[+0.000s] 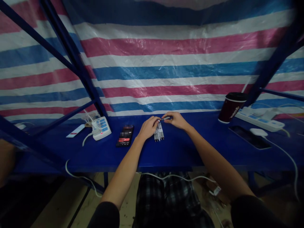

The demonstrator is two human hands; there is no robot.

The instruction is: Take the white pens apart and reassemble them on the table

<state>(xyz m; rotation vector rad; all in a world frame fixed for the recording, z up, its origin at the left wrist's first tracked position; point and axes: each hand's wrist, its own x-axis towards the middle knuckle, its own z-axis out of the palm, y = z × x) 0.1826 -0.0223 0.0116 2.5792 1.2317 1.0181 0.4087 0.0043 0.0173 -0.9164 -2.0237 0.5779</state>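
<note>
In the head view, my right hand [176, 120] pinches a pen [167, 118] with a light barrel and a dark end, held nearly level just above the table. My left hand [149, 128] has its thumb and fingertips closed at the pen's dark left end; whether a cap is between them is too small to tell. Below the fingers, several grey-and-white pens [159, 135] lie side by side on the blue table [180, 148], dark ends toward me. The left fingers partly hide their far ends.
To the left are a black phone [125, 136], a white power strip [102, 128] and a lighter phone [75, 130]. On the right stand a dark red cup [232, 107] with a straw, another power strip [260, 119] and a dark phone [249, 137]. A white cable [175, 176] hangs along the front edge.
</note>
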